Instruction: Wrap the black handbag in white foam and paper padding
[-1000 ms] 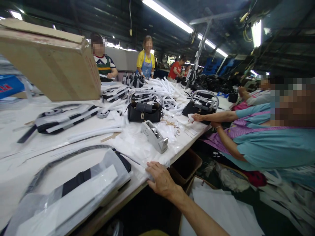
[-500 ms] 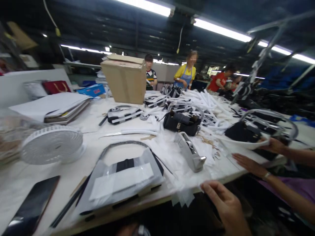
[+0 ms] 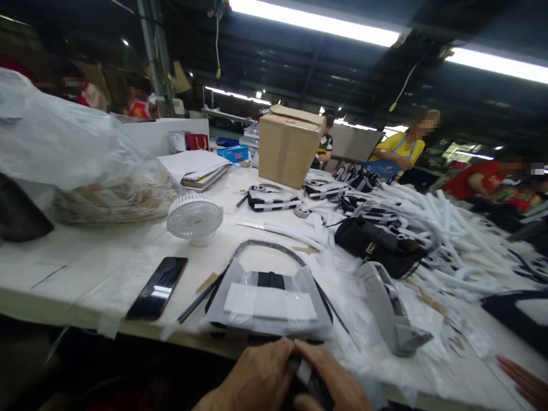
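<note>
At the bottom centre, my left hand [image 3: 254, 377] and my right hand [image 3: 331, 374] come together with their fingertips close. Both are closed around a dark piece [image 3: 305, 374] with a small pale patch; most of it is hidden by the fingers, so its kind is unclear. Just beyond them lies a handbag [image 3: 274, 328] covered in translucent wrapping with a white strip across it. Its wrapped handle [image 3: 274, 245] arches away from me. To the right stands a grey tape dispenser [image 3: 387, 308].
A phone [image 3: 158, 288] and a white fan [image 3: 194, 220] are on the left. Behind are a cardboard box [image 3: 289, 145], a black handbag [image 3: 377, 242] and heaped white strips [image 3: 445, 228]. Another person's hand [image 3: 524, 377] rests at the right edge. Co-workers stand across the table.
The view has swung left. My right hand has moved from the tape pieces at the table edge to the dark piece, and my left hand has come into view beside it.
</note>
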A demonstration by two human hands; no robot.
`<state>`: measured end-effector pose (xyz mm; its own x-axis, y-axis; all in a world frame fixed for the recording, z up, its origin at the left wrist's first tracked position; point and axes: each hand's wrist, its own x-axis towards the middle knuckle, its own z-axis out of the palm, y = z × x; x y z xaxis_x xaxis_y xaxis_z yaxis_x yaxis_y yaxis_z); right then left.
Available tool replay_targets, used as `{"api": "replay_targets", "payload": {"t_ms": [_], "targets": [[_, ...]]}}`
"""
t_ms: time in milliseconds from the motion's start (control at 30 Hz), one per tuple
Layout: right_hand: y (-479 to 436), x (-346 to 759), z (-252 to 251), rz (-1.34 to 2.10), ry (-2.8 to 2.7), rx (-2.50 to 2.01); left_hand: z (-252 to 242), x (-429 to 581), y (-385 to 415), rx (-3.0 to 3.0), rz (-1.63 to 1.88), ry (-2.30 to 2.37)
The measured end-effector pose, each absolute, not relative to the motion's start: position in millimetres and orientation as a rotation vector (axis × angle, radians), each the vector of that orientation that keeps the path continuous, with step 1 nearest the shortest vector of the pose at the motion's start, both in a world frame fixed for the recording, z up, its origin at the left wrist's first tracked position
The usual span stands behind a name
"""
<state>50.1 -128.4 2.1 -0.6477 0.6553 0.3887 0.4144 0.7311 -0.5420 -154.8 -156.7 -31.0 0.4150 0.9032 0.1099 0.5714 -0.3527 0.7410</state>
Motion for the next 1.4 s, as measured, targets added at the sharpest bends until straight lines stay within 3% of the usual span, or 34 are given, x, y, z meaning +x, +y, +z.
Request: {"api": "replay_targets", "payload": {"t_ms": [167,300,733,1000,1400], "targets": [[-75.8,0.3,56.7,0.488,-2.324,-0.906,45.3,-198.2,-119.4,2.004,0.740,1.449],[-11.6,-44.0,78.6,0.506,-2.347,-1.010,68.1,-245.6,-58.4,2.001,0.871,1.639],[130.2,-116.6,-20.7,0.428,-2.562,-1.241,-18.7,-310.0,94.9,1.991,0.352,1.931],[139.3,-112.4,-34.1,0.263,-2.673,-1.318,-35.1,-309.1,110.3,2.086,0.290,1.908],[146.3,-127.2,-30.7,0.292,-2.763,-1.126,-30.7,-299.0,89.8,2.093,0.246,1.855]]}}
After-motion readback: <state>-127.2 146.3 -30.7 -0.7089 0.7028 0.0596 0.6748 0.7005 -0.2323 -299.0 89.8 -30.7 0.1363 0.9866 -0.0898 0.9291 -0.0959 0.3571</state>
